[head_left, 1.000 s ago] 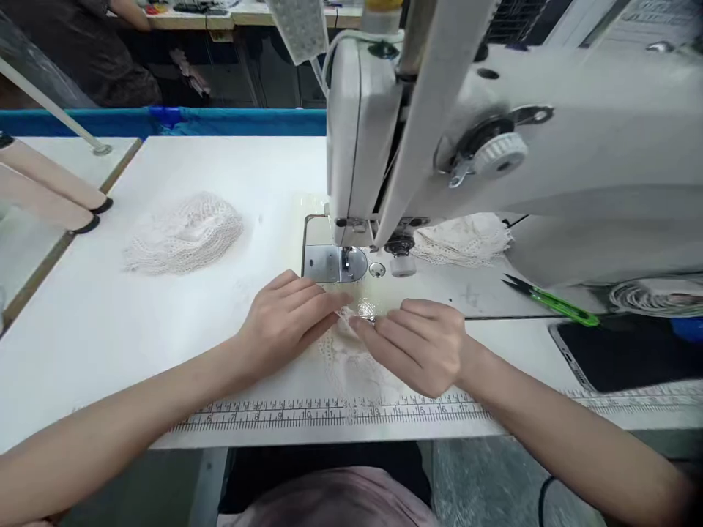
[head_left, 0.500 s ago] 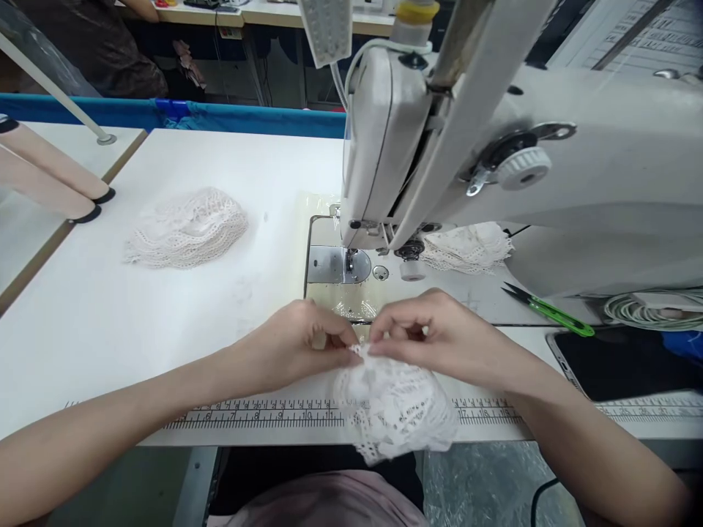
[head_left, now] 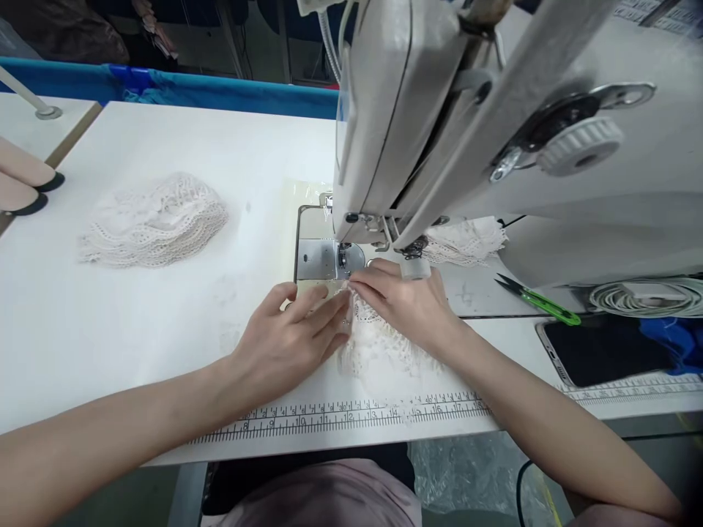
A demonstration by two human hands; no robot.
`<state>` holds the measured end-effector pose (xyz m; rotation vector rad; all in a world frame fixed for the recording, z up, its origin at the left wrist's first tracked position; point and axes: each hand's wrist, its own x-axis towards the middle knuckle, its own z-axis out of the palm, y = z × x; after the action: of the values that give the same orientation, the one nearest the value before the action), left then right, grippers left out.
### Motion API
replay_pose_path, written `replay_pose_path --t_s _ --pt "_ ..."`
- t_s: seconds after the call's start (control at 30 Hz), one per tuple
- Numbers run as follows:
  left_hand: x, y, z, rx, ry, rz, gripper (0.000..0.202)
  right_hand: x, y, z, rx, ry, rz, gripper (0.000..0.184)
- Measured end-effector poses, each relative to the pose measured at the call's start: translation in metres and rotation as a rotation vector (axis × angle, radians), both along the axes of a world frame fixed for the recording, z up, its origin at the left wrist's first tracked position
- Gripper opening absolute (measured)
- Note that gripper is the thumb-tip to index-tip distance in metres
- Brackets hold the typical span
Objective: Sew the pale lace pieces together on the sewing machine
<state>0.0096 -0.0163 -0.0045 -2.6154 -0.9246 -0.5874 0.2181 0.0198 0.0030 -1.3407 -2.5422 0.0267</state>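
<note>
Under the head of the sewing machine (head_left: 370,146), a piece of white lace (head_left: 378,359) lies on the table, its top edge just in front of the presser foot (head_left: 343,256). My right hand (head_left: 409,304) pinches that edge between thumb and fingers, close to the metal needle plate (head_left: 318,258). My left hand (head_left: 288,337) lies at the lace's left side with its fingers stretched out and apart, the fingertips touching the edge. Part of the lace is hidden beneath my right hand and wrist.
A pile of white lace (head_left: 157,219) lies on the left, and more lace (head_left: 466,240) sits behind the needle area. Green thread snips (head_left: 541,298), a phone (head_left: 604,350) and a coiled cable (head_left: 648,298) are at the right. A printed ruler (head_left: 324,419) runs along the front edge.
Both hands have moved forward with the lace, from near the table edge to the presser foot. My left fingers have opened out of their pinch. The lace now lies flatter. The view has shifted.
</note>
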Motion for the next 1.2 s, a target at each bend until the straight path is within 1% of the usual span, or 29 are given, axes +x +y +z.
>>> replay_pose_path --t_s 0.07,0.13,0.17,0.2,0.27,0.37,0.47,0.57,0.7,0.93,1.1,1.2 --pt "0.000 -0.002 0.000 -0.050 0.005 0.013 0.028 0.002 -0.004 0.000 0.210 -0.057 0.045 0.024" --pt "0.001 -0.001 0.000 -0.080 -0.020 0.017 0.028 0.002 -0.009 0.000 0.399 -0.046 0.107 0.021" --pt "0.002 0.001 0.000 -0.089 -0.031 0.019 0.027 0.002 -0.011 0.001 0.449 -0.030 0.124 0.019" --pt "0.002 0.004 0.000 -0.100 -0.041 0.024 0.026 0.001 -0.013 0.001 0.461 -0.022 0.124 0.018" --pt "0.002 0.009 -0.001 -0.120 -0.050 0.037 0.025 -0.001 -0.015 0.001 0.405 -0.053 0.095 0.020" --pt "0.002 0.013 -0.001 -0.125 -0.050 0.056 0.025 -0.003 -0.014 -0.002 0.312 -0.134 0.052 0.031" --pt "0.001 0.012 0.000 -0.095 -0.025 0.059 0.025 -0.003 -0.012 -0.005 0.258 -0.149 0.032 0.037" --pt "0.000 0.010 0.002 -0.083 0.008 0.065 0.026 -0.002 -0.010 -0.007 0.214 -0.151 0.025 0.038" --pt "0.001 0.010 0.002 -0.083 0.013 0.081 0.027 -0.002 -0.006 -0.009 0.217 -0.156 0.020 0.037" --pt "0.002 0.011 0.000 -0.060 0.039 0.109 0.030 -0.001 -0.001 -0.011 0.194 -0.104 0.014 0.036" --pt "0.003 0.010 -0.001 -0.037 0.029 0.114 0.028 -0.001 -0.002 -0.011 0.236 -0.120 0.016 0.036" --pt "0.002 0.009 0.000 -0.048 0.038 0.118 0.029 0.000 -0.002 -0.011 0.234 -0.111 0.026 0.034"
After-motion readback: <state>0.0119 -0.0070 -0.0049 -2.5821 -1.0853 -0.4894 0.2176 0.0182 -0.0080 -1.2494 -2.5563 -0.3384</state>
